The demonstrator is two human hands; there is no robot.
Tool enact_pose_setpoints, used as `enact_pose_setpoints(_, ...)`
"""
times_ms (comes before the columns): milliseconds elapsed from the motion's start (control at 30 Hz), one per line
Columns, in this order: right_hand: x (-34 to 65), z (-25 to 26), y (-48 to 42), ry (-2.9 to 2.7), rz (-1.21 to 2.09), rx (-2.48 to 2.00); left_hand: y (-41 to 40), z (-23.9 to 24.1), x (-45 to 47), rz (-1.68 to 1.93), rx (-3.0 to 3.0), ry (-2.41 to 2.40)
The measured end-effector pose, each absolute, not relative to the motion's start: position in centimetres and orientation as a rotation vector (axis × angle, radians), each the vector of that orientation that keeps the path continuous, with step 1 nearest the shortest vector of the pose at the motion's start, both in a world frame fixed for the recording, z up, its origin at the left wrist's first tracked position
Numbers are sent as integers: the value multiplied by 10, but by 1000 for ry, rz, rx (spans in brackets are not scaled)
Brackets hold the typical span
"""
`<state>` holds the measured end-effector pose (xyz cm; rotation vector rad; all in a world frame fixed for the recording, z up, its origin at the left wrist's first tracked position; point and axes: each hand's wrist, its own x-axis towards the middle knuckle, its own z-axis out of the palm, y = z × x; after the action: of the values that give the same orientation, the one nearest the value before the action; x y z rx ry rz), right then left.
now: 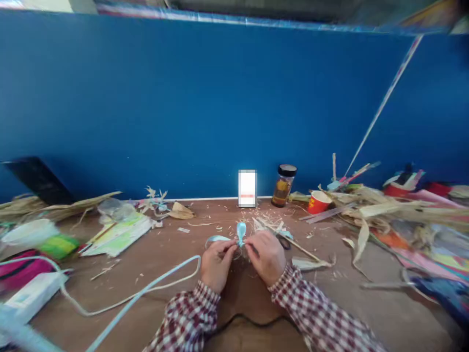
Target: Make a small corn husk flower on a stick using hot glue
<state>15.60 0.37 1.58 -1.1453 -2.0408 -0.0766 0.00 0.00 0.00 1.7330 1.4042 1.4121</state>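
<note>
A small light-blue piece (241,231), petal-like with a loop standing up, is between my two hands. My left hand (217,264) pinches its left side near the base. From under those fingers a light-blue strip (219,238) curves out to the left. My right hand (266,255) has thumb and forefinger closed on the other side of the same base. The exact point of grip is too small to make out. Pale husk scraps (262,223) and a thin stick (306,252) lie just beyond my right hand.
Dried corn husks (388,210) and a red paper cup (318,202) stand right, near a dark-lidded jar (283,187). At left are a white cable (120,303), a power strip (34,296) and a pale-green sheet (117,237). A blue partition (183,107) closes the back.
</note>
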Motion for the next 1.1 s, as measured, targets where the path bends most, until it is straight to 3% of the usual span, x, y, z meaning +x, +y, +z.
enact_pose_setpoints(367, 154, 16, 0, -2114, -56, -1051, 2, -2, 1, 1365, 1758, 1451)
enact_pose_setpoints(1100, 208, 24, 30, -1996, -363, -1428, 23, -17, -22, 1638, 1019, 1592)
